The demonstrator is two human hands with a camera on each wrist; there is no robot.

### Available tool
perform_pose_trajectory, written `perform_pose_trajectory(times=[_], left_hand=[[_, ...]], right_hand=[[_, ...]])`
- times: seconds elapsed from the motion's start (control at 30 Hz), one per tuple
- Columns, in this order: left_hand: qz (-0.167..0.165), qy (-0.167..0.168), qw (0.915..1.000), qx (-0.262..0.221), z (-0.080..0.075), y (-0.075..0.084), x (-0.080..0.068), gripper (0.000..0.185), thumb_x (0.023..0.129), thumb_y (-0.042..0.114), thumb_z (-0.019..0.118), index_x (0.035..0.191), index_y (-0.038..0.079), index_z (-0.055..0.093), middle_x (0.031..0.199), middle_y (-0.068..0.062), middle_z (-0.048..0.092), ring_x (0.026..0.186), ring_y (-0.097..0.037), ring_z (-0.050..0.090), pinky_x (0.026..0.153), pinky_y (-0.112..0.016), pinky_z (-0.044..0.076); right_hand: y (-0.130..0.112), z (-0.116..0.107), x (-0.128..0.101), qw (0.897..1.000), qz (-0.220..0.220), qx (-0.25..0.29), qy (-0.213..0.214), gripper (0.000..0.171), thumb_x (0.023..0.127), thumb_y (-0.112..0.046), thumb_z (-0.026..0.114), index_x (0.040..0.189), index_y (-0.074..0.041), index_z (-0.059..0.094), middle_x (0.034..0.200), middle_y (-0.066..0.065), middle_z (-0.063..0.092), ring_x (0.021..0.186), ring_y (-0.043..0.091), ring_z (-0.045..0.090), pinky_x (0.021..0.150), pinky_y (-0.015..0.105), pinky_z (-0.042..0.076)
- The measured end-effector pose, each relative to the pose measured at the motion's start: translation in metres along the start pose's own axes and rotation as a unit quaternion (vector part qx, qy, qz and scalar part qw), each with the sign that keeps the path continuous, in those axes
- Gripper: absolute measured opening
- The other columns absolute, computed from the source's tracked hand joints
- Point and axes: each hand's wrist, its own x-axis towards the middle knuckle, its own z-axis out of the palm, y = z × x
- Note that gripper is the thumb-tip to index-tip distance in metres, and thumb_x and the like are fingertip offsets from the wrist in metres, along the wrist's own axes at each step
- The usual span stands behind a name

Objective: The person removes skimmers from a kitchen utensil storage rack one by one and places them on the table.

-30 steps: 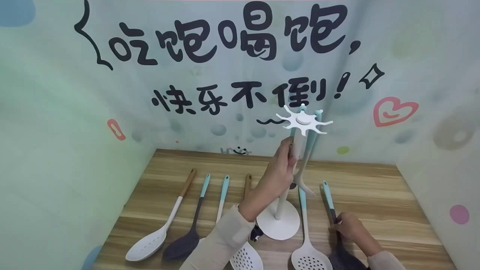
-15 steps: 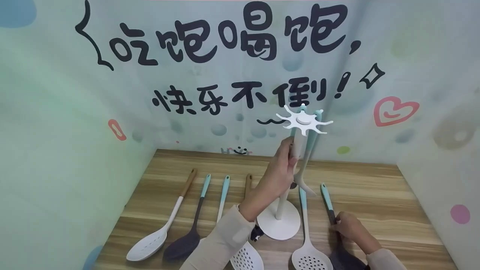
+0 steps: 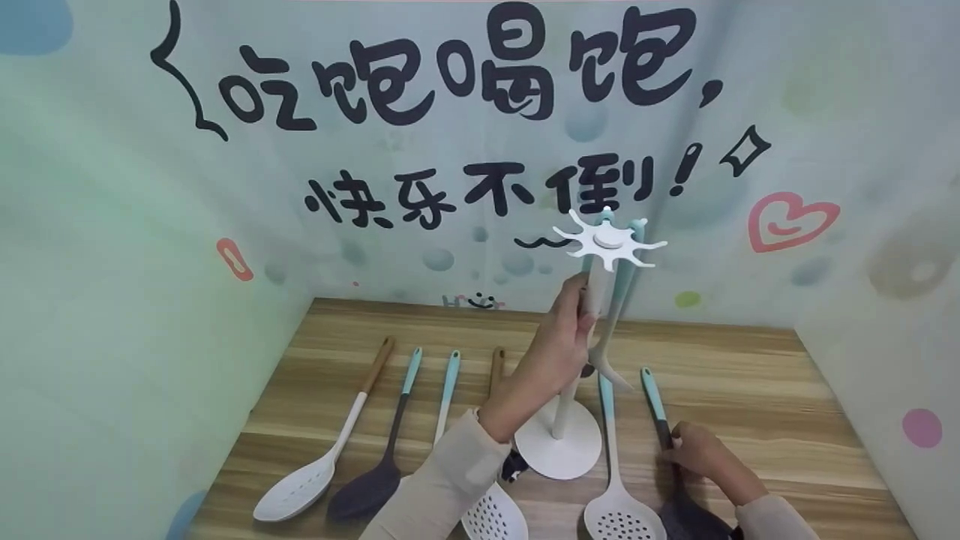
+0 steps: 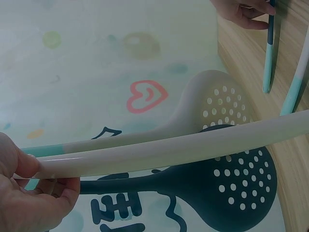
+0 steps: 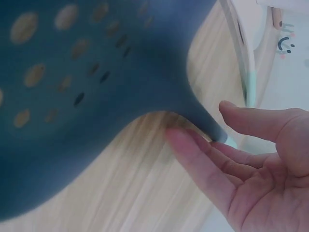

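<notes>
Head view: the left hand (image 3: 561,346) grips the upright white pole of the utensil stand (image 3: 559,448), fingers curled round it just below the star-shaped hanger top (image 3: 609,241); the stand's round base sits on the wooden worktop (image 3: 750,390) near the middle. The right hand (image 3: 694,450) lies at the near right, fingers on the handle of the dark slotted spatula (image 3: 660,409), which rests flat on the worktop just right of a white perforated skimmer (image 3: 619,510). To the left of the stand lie a white slotted spoon (image 3: 300,491) and a dark spoon (image 3: 367,487), side by side. Left wrist view: the left hand (image 4: 29,193) holds the pole (image 4: 169,152) between thumb and curled fingers; a pale skimmer (image 4: 222,104) and a dark skimmer (image 4: 227,188) hang behind the pole. Right wrist view: the right hand (image 5: 251,164) is loosely spread, fingers nearly straight, fingertips (image 5: 178,137) touching the neck of the dark slotted spatula (image 5: 72,96) without closing round it; the blade lies against the worktop (image 5: 145,193).
</notes>
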Motion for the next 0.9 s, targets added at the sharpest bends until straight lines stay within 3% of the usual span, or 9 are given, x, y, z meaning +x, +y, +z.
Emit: perform_pose_trajectory(times=[0.17,0.43,0.57,0.77,0.9], left_hand=[[-0.009,-0.01,0.9999,-0.011,0.0,-0.001,0.001,0.045,0.099,0.011,0.035,0.14,0.01,0.017,0.132,-0.014,0.039,0.124,-0.026,0.044,0.103,-0.049,0.038],[-0.011,-0.009,0.9998,-0.011,0.0,-0.001,0.0,0.045,0.099,0.011,0.035,0.14,0.01,0.017,0.133,-0.014,0.039,0.124,-0.026,0.044,0.103,-0.049,0.037],[-0.012,-0.008,0.9999,-0.006,0.0,-0.001,0.001,0.045,0.099,0.012,0.035,0.14,0.01,0.017,0.133,-0.014,0.039,0.124,-0.026,0.044,0.104,-0.049,0.037],[-0.016,-0.011,0.9998,-0.006,0.0,-0.001,0.001,0.045,0.099,0.013,0.035,0.14,0.011,0.016,0.133,-0.014,0.039,0.125,-0.027,0.044,0.103,-0.05,0.038],[-0.021,-0.012,0.9997,-0.008,0.0,-0.001,0.0,0.045,0.099,0.014,0.035,0.14,0.012,0.016,0.132,-0.014,0.04,0.125,-0.027,0.044,0.102,-0.051,0.039]], right_hand=[[-0.006,-0.007,-0.005,1.0,-0.001,0.018,-0.015,0.049,0.083,-0.01,0.066,0.113,0.02,0.042,0.077,0.015,0.057,0.056,0.018,0.055,0.05,0.031,0.05],[-0.028,-0.027,-0.01,0.999,-0.042,0.009,-0.008,0.053,0.087,-0.01,0.062,0.125,0.017,0.036,0.095,0.026,0.059,0.081,0.029,0.059,0.066,0.041,0.05],[-0.041,-0.033,-0.015,0.998,-0.066,0.02,0.01,0.052,0.086,-0.007,0.061,0.125,0.017,0.036,0.099,0.03,0.056,0.085,0.033,0.058,0.069,0.042,0.05],[-0.064,-0.037,-0.022,0.991,-0.104,0.05,0.067,0.053,0.087,-0.008,0.061,0.128,0.014,0.035,0.112,0.035,0.05,0.1,0.046,0.054,0.079,0.049,0.05],[-0.079,-0.037,-0.026,0.973,-0.166,0.066,0.147,0.052,0.088,-0.008,0.06,0.13,0.012,0.036,0.121,0.034,0.048,0.108,0.047,0.05,0.088,0.054,0.046]])
